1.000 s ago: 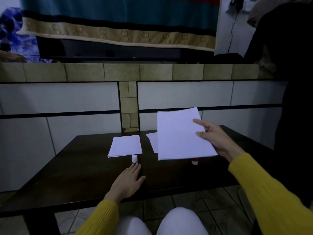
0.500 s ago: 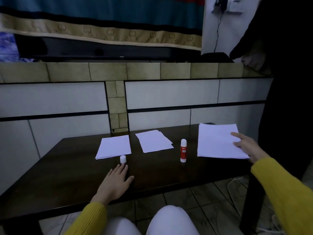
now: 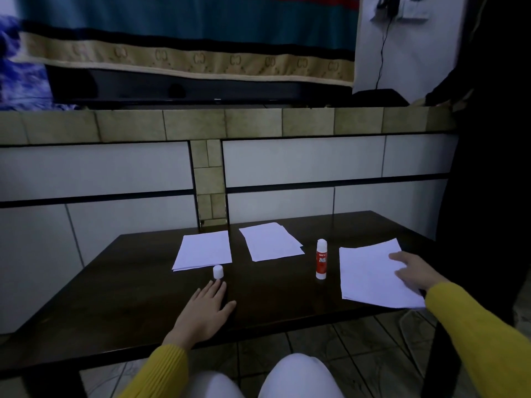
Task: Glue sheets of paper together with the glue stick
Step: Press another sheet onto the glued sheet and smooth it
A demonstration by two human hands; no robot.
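Note:
A red and white glue stick [image 3: 321, 259] stands upright and uncapped on the dark table [image 3: 129, 305]. Its white cap [image 3: 218, 272] stands apart, to the left. My left hand [image 3: 205, 310] lies flat on the table just behind the cap, fingers straight. A stack of white sheets [image 3: 370, 275] lies at the table's right end, its near corner over the edge. My right hand [image 3: 416, 272] rests on that stack with straight fingers. Two more paper piles lie further back: one at left [image 3: 204, 249], one in the middle [image 3: 271, 245].
A tiled wall [image 3: 115, 168] rises right behind the table. A dark figure or cloth [image 3: 494, 168] stands close at the right end. My knees [image 3: 258, 377] sit under the table's near edge, over a tiled floor.
My right hand carried the sheets from mid-air above the table's middle down to the right end and laid them flat, uncovering the glue stick. My left hand stayed put.

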